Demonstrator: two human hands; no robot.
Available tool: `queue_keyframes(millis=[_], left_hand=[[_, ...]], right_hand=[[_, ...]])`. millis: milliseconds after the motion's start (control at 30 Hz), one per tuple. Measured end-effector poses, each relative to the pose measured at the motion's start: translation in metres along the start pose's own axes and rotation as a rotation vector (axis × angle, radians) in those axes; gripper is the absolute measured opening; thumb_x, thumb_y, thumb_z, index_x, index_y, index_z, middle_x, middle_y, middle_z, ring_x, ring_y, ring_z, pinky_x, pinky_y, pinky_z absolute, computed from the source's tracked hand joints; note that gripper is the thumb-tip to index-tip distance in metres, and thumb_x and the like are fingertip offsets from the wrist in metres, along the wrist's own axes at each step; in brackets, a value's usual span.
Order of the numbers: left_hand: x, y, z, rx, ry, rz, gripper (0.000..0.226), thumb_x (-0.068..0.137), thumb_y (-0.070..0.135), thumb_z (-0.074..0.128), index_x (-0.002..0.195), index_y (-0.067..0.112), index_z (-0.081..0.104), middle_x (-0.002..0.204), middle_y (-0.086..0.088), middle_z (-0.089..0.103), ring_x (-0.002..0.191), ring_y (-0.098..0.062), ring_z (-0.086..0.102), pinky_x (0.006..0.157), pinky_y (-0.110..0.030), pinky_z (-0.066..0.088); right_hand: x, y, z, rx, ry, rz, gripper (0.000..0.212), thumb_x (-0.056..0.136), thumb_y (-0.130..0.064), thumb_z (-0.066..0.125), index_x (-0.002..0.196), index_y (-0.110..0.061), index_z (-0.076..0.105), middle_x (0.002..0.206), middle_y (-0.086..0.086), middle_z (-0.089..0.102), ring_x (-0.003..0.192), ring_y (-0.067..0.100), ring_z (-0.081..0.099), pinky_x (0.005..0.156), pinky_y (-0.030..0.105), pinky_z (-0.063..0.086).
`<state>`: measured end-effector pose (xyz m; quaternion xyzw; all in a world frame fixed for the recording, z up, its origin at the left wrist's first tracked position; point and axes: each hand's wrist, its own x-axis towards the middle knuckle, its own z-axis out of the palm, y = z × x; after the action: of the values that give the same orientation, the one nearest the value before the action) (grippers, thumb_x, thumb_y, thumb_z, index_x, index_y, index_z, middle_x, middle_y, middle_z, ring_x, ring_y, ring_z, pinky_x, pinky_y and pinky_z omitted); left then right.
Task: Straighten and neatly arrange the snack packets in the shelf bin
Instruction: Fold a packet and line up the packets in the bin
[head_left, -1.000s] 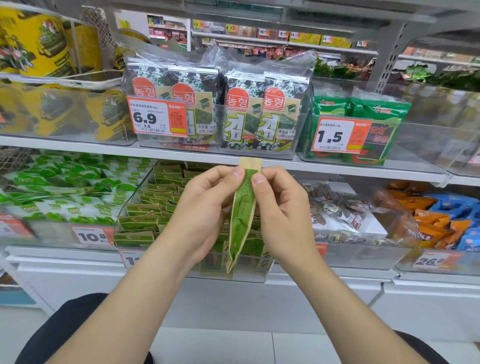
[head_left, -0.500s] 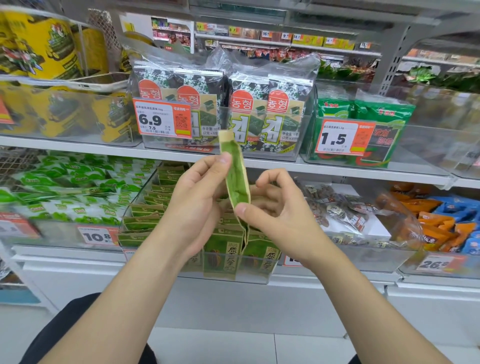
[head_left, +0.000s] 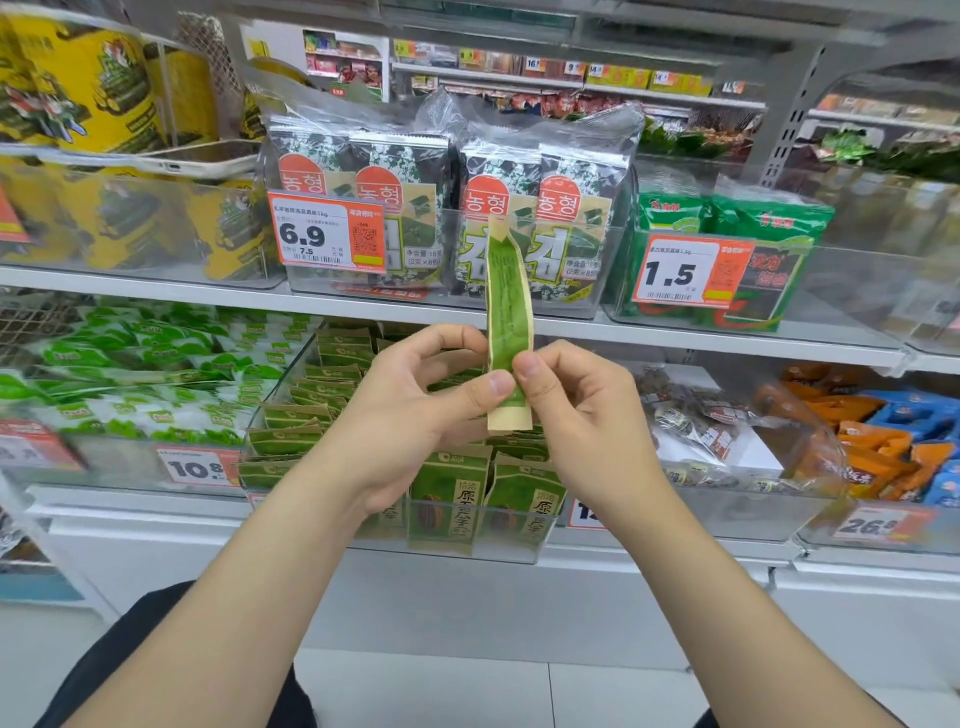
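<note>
Upper shelf (head_left: 156, 291): clear trays carry yellow bags at left, seaweed packs (head_left: 447, 208) at centre and green bags (head_left: 727, 218) at right.

Lower shelf: a clear bin (head_left: 457, 548) sits at centre, between a tray of green-and-white packs on the left and a tray of mixed wrapped snacks on the right.

Bin contents: green-and-tan stacked packets (head_left: 291, 436) lie in rows along the left side and toward the far end. Two front packets (head_left: 452, 493) stand upright against the near wall, faces outward, touching each other.

Left hand (head_left: 410, 415) and right hand (head_left: 576, 410) are raised in front of the bin, above its near end. Both pinch the held packet (head_left: 506, 306) by its lower part, with thumb tips side by side on the near face and fingers curled behind.

The held packet is upright, edge-on to the camera, slightly bowed and clear of the bin. Its top overlaps the seaweed packs in view.

Price tags: 6.9 tag (head_left: 327, 236) and 1.5 tag (head_left: 691, 273) on the upper trays.
</note>
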<state>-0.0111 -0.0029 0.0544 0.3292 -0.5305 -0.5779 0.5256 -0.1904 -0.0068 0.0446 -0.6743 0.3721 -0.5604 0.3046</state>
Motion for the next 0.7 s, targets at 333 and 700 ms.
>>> queue_keyframes(millis=[333, 700], left_hand=[[-0.001, 0.000, -0.006, -0.214, -0.190, -0.167, 0.058, 0.096, 0.008, 0.071, 0.147, -0.006, 0.047, 0.140, -0.031, 0.063, 0.117, -0.039, 0.068, 0.096, -0.051, 0.061], [0.001, -0.010, 0.000, 0.135, -0.184, -0.174, 0.036, 0.103, 0.015, 0.067, 0.138, 0.010, 0.059, 0.123, -0.017, 0.076, 0.110, -0.037, 0.074, 0.102, -0.054, 0.058]], right_hand=[[0.005, -0.005, -0.009, 0.181, 0.126, 0.250, 0.057, 0.084, -0.048, 0.074, 0.131, -0.016, 0.065, 0.103, 0.002, 0.081, 0.089, 0.010, 0.074, 0.076, 0.023, 0.056], [0.007, -0.005, -0.013, 0.278, 0.053, 0.384, 0.034, 0.091, -0.007, 0.071, 0.120, -0.016, 0.057, 0.106, 0.005, 0.078, 0.094, 0.023, 0.074, 0.089, 0.049, 0.058]])
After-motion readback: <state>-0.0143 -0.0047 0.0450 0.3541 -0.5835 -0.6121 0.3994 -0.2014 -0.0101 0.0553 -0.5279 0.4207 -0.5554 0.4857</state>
